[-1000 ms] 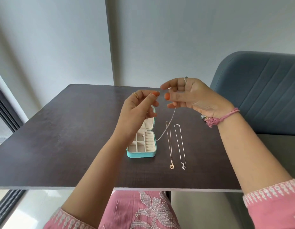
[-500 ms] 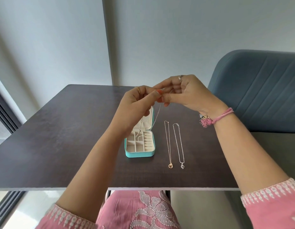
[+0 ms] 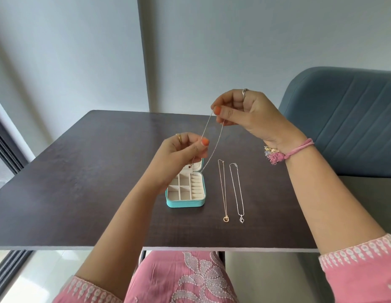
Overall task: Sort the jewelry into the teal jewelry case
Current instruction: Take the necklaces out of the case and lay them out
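Lowering the thin silver chain necklace [image 3: 213, 136], pinched by right hand [image 3: 251, 112] and left hand [image 3: 179, 154] fingers above the open teal jewelry case [image 3: 185, 203] mid-tabletop, should go slowly, pendant first, avoiding tangles.

Table [image 3: 80, 193]: bare wood lying left of the case [image 3: 185, 203]. Right of it, two necklaces, gold [image 3: 223, 189] and silver [image 3: 238, 189], are lying side by side. Held chain [image 3: 214, 145] is hanging over the case's rear.
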### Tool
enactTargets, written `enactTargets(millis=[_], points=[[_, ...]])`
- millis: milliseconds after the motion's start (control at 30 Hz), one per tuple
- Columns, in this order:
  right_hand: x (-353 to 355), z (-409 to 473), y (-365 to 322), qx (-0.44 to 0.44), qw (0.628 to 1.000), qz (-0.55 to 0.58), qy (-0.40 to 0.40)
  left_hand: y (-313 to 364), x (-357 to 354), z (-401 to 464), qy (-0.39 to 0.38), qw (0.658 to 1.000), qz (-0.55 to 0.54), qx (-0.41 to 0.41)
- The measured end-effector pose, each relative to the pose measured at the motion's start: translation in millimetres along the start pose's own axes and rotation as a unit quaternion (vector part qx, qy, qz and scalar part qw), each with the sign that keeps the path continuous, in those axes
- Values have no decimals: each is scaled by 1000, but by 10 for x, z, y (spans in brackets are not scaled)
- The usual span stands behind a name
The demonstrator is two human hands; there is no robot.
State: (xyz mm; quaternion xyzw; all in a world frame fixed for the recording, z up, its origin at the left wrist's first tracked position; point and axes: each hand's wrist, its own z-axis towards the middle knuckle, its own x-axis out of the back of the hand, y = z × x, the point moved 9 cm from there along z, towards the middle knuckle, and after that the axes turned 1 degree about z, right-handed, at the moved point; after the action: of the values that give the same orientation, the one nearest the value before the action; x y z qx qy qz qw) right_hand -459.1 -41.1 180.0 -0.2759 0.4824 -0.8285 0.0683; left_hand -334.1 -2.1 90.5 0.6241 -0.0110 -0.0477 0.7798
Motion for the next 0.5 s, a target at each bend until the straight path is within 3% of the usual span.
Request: enactTargets(millis=[133, 300, 500], points=[[43, 4, 32, -19, 1000, 19, 7, -251, 7, -73, -7, 999, 10, 31], [50, 8, 130, -61, 997, 54, 14, -508, -24, -138, 12, 995, -51, 84], [84, -7, 223, -88, 996, 22, 14, -684, -47, -240, 25, 986, -122, 115]])
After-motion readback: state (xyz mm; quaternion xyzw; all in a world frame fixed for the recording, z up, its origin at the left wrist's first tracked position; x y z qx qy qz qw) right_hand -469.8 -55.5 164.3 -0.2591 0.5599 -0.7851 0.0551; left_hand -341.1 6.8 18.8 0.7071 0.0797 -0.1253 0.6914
